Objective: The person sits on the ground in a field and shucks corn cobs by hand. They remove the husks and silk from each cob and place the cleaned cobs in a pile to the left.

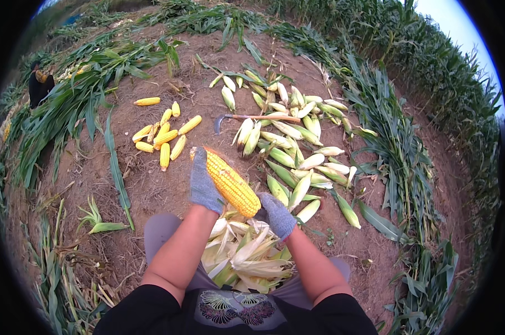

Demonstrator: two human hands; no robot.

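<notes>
A husked yellow ear of corn [232, 184] slants across the middle of the view, its kernels bare. My left hand [204, 184], in a grey knit glove, grips it near its upper end, where a few reddish silks cling. At the ear's lower end is my right hand [276, 215], gloved alike, with its fingers curled; what they hold, if anything, is hidden. Beneath both hands, a heap of pale stripped husks [252, 255] lies between my knees. Several bare yellow ears [165, 137] rest on the soil to the left.
To the right spreads a pile of ears still in their husks [294, 134]. A sickle [256, 118] with a wooden handle lies against them. Cut corn stalks [397, 176] line both sides. Standing corn [436, 54] rises beyond. Another person [40, 86] is at the far left.
</notes>
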